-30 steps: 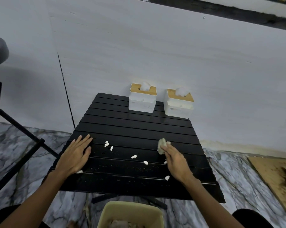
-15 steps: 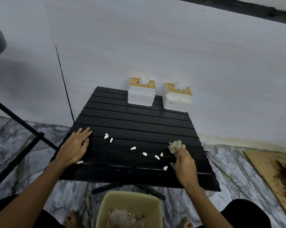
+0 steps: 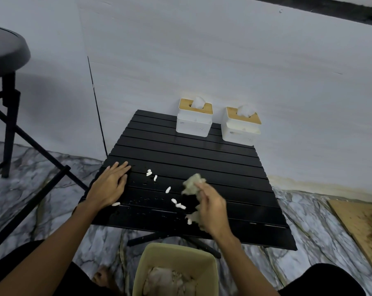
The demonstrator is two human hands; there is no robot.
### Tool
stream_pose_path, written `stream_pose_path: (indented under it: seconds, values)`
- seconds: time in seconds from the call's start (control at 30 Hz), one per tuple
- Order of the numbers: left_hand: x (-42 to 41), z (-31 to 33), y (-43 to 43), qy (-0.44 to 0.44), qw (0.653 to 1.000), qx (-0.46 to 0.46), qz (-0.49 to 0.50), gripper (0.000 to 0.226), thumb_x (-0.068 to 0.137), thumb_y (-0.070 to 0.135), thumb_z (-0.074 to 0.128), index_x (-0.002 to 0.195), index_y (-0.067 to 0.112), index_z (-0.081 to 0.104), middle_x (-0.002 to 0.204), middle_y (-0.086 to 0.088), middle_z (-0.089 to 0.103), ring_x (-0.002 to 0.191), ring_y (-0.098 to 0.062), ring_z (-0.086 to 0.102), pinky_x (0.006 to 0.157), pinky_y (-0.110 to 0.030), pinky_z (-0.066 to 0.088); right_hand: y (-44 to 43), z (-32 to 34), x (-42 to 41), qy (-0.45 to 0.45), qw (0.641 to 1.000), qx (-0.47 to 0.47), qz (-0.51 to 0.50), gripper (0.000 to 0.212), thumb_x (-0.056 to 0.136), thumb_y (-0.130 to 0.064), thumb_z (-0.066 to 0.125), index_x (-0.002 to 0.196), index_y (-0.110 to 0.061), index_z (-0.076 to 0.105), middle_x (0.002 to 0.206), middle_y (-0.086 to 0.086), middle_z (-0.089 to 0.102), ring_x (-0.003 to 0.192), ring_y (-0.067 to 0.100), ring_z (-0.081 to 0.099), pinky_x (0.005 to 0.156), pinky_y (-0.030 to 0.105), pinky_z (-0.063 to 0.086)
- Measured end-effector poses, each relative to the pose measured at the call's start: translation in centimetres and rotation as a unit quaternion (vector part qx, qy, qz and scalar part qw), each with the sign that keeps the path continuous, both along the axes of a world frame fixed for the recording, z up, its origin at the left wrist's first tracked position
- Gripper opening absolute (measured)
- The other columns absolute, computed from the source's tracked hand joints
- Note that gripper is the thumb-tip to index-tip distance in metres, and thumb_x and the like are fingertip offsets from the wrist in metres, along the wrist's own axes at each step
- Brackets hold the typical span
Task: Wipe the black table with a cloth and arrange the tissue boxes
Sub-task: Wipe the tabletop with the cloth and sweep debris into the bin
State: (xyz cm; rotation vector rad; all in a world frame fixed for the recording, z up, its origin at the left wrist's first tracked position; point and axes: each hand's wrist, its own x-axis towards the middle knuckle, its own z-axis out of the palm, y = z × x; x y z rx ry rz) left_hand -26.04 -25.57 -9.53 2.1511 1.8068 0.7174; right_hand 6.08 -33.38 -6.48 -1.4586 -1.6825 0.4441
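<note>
A black slatted table (image 3: 202,159) stands against the white wall. Two white tissue boxes with wooden lids sit at its far edge, the left one (image 3: 194,122) and the right one (image 3: 241,130) side by side. My right hand (image 3: 212,208) grips a crumpled pale cloth (image 3: 192,184) over the table's near middle. Several small white scraps (image 3: 177,205) lie scattered on the slats just left of the cloth. My left hand (image 3: 111,184) rests flat on the table's near left corner, fingers spread, holding nothing.
A beige bin (image 3: 176,272) with crumpled material inside stands on the marble floor below the table's front edge. A black stool (image 3: 5,60) with crossed legs is at the left. A brown board (image 3: 364,229) lies on the floor at right.
My right hand swung the cloth out to the right and then back left toward the middle, pushing some white scraps closer together. My left hand stayed put. The view shifted.
</note>
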Motion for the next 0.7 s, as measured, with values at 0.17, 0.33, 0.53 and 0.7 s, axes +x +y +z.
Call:
stream_pose_path:
  seconds: [0.17,0.33,0.53,0.7]
  values:
    - [0.2,0.1,-0.1,-0.001,1.0,0.006,0.001,0.041,0.102,0.019,0.042,0.143,0.015,0.047,0.154,0.002,0.037,0.146,-0.02,0.025,0.121,-0.035,0.014,3.1,-1.1,2.2,-0.065,0.99,-0.086,-0.089,0.043,0.105,-0.015,0.042,0.149,-0.014,0.043,0.146,0.007,0.049,0.127,0.026,0.053,0.097,0.021,0.041]
    - [0.3,0.2,-0.2,-0.003,1.0,0.01,0.006,0.04,0.102,0.018,0.043,0.142,0.015,0.048,0.153,0.001,0.038,0.146,-0.02,0.026,0.12,-0.035,0.014,4.8,-1.0,-1.2,-0.109,0.989,-0.079,0.054,0.05,0.104,-0.006,0.042,0.153,-0.016,0.038,0.157,0.007,0.039,0.142,0.022,0.038,0.107,0.02,0.027]
    - [0.1,0.2,-0.2,-0.001,1.0,0.015,0.005,0.041,0.103,0.018,0.04,0.142,0.016,0.048,0.154,0.003,0.037,0.146,-0.017,0.025,0.12,-0.03,0.012,5.9,-0.4,-0.4,-0.087,0.971,-0.035,0.219,0.041,0.1,0.001,0.051,0.137,-0.016,0.061,0.142,-0.004,0.057,0.133,0.004,0.051,0.106,0.014,0.04]
    - [0.1,0.1,-0.1,-0.004,1.0,0.029,0.009,0.041,0.103,0.013,0.038,0.142,0.014,0.048,0.153,0.003,0.038,0.146,-0.016,0.024,0.118,-0.025,0.008,10.8,-0.6,0.3,-0.042,0.999,-0.011,-0.003,0.031,0.102,0.001,0.046,0.126,-0.007,0.063,0.114,-0.001,0.065,0.1,0.003,0.064,0.093,0.022,0.051]
